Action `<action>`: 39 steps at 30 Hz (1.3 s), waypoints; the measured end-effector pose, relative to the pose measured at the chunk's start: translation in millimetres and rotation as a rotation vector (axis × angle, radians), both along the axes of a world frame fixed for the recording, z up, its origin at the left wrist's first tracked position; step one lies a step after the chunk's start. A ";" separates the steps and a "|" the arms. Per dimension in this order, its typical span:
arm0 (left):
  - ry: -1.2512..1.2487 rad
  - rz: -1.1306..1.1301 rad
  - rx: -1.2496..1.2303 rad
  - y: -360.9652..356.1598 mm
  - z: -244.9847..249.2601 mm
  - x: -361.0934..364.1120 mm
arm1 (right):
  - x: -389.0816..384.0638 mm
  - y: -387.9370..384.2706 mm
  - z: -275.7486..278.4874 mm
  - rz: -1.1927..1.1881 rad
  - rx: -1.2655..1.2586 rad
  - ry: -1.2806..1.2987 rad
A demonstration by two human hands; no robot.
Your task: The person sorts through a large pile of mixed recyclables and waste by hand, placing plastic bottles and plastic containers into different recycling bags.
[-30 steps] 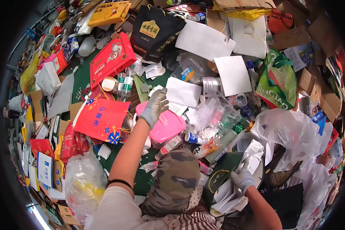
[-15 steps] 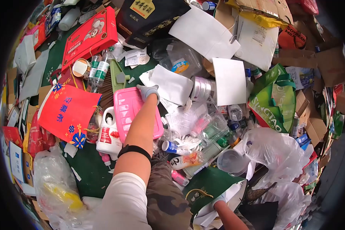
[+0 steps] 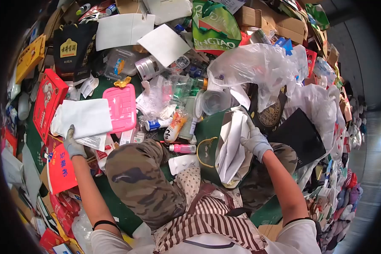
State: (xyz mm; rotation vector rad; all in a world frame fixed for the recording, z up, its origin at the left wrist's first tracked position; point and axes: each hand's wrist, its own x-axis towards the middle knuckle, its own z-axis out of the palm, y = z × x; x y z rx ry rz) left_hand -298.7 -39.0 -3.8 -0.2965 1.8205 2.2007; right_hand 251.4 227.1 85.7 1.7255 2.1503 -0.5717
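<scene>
1. Sheets [image 3: 86,115], white, several layers, are in the left hand [image 3: 74,146]. They lie on the far side of its fingers and inward, toward the person's midline. Long axis runs roughly crosswise, left to right, slightly tilted.
2. Left fingers: closed on the near edge, thumb over the top. The rest are partly hidden under the stack, so can't tell how deep the grip goes.
3. Green bag [image 3: 207,127] sits between the knees, well to the right of the sheets. Mouth is open and stuffed with folded papers [image 3: 231,146], which run mostly lengthwise, away from the body.
4. Right hand [image 3: 257,143] is on the bag's right rim. Fingers look closed on it, thumb toward the papers; can't tell whether any paper is pinched too.
5. Key relation: left hand owns the sheets, right hand is at the bag. Sheet axis looks well off the bag papers' axis, closer to square than parallel.
6. Between the two: pink lid [image 3: 122,111], overlapped by the sheets' inner end, then the camo knee [image 3: 135,169] and a small pink bottle [image 3: 182,148] just beside the bag.
</scene>
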 end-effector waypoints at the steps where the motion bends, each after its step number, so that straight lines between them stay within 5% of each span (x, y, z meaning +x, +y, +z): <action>1: 0.055 -0.004 0.015 -9.1 30.0 2.3 | 3.3 -5.9 6.7 -0.057 -0.065 0.000; 4: 0.204 -0.115 0.124 -17.7 123.3 29.4 | 14.3 -19.3 16.8 -0.209 -0.147 0.212; 7: 0.255 -0.281 0.316 12.8 205.0 112.7 | 34.9 -29.9 -7.3 -0.534 -0.098 0.776; 9: 0.321 -0.383 0.258 47.1 252.0 209.7 | 46.8 -37.8 -28.5 -0.440 0.029 0.734; 11: 0.315 -0.790 0.199 74.1 232.3 260.9 | 45.8 -49.3 -9.6 -0.730 -0.093 1.039; 13: 0.006 -0.975 0.357 125.4 209.1 335.5 | 105.2 -20.0 -98.2 -0.782 -0.127 1.833; 14: -0.079 -1.081 0.341 152.3 175.2 366.5 | 103.7 -25.8 -82.3 -0.834 0.007 1.765; 15: 0.203 -1.135 0.080 187.9 102.1 396.2 | 99.2 -38.0 -38.5 -0.879 0.136 1.692; 17: 0.634 -1.333 -0.493 212.1 47.2 444.0 | 91.8 -55.7 25.6 -0.961 0.400 1.531; 18: 0.480 -1.458 -0.600 219.4 6.3 455.0 | 88.3 -56.8 21.7 -0.777 0.414 1.452; 21: 0.360 -1.593 -0.768 222.0 13.0 464.4 | 85.3 -49.8 -6.6 -0.266 0.369 1.158; 22: 0.378 -1.614 -0.807 219.0 26.7 468.6 | 77.4 -46.7 -3.5 -0.012 0.472 0.774; 23: 0.406 -1.673 -0.745 221.4 31.7 466.0 | 62.2 -46.6 -10.5 0.045 0.412 0.651; 24: 0.593 -1.636 -0.440 235.6 -19.7 465.1 | 54.4 -34.1 -47.4 0.060 0.355 0.550; 25: 0.359 -1.647 -0.475 237.1 -11.5 450.4 | 44.1 -25.1 -65.3 -0.060 0.127 0.721; 27: 0.436 -1.433 -0.208 217.9 7.1 424.9 | 15.3 -32.6 -57.5 -0.059 0.177 0.177; 28: 0.321 -1.485 -0.315 197.0 76.8 406.7 | 10.4 -36.5 -70.7 -0.043 0.211 0.096; 29: 0.235 -1.524 -0.287 195.0 53.9 391.8 | 4.0 -38.4 -83.7 -0.024 0.249 0.018; 35: 0.142 -1.861 -0.394 180.1 135.4 327.3 | -11.0 -32.5 -112.7 -0.079 0.436 0.062; 39: -0.072 -1.486 -0.297 220.9 156.7 304.9 | -23.4 -34.3 -141.4 -0.143 0.557 0.126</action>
